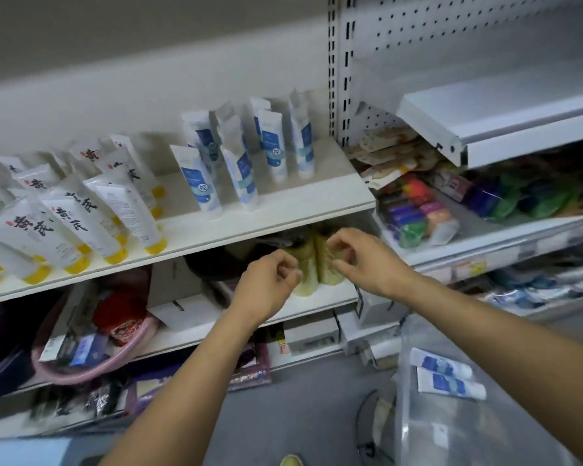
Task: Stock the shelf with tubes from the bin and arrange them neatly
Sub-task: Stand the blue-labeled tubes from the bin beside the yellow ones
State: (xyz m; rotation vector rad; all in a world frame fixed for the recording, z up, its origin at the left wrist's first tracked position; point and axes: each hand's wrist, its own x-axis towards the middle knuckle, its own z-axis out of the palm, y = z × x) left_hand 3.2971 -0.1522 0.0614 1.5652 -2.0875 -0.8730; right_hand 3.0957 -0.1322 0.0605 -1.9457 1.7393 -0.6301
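Note:
Several white-and-blue tubes [239, 163] stand cap-down on the white shelf [283, 213], some leaning and unevenly spaced. Two more blue tubes [446, 375] lie in the clear plastic bin [451, 432] at the lower right. My left hand [270, 280] and my right hand [360, 260] hover side by side just below the shelf's front edge. Their fingers are loosely curled and hold nothing. Neither hand touches a tube.
White tubes with yellow caps [64, 227] fill the shelf's left part. Pale yellow-green items [313, 264] sit on the lower shelf behind my hands. A pink basket [91, 364] sits lower left. Colourful packets [428, 210] fill the right-hand unit under a white shelf [485, 126].

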